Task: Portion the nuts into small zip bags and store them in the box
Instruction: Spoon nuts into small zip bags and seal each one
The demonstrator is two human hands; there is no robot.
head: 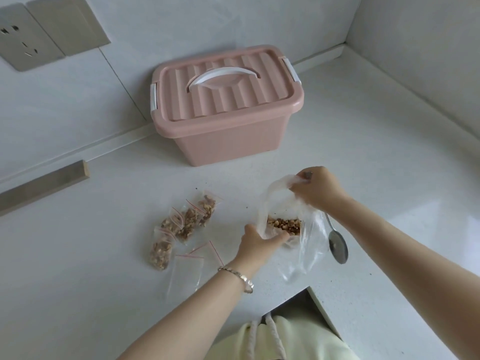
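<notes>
- The left hand (259,239) reaches in from the lower left. Its thumb and fingers are curled around the lower part of a big clear bag (310,253), just beside the nuts.
- The right hand (315,188) is higher and further back, its forearm crossing in from the right. Its fingertips pinch the top edge of the same bag and hold it lifted.
- The nuts (284,225) lie as a brown heap in the bottom of the big bag, between the two hands.
- A bracelet (240,278) sits on the left wrist.
- A metal spoon (337,246) lies on the counter just right of the bag, partly under the right forearm, with its bowl toward the person.
- Left of the left hand, several small zip bags filled with nuts (181,226) lie in a loose group, overlapping each other.
- Nearer to the person, empty small zip bags (187,268) with red strips lie flat.
- The pink box (233,136) stands at the back of the counter against the wall, well apart from the hands. Its lid is on and its white handle lies flat.
- The counter (376,157) is white with fine specks; the walls are pale.
- A wall socket (20,40) is at the upper left, and a grey strip (44,185) lies along the left wall.
</notes>
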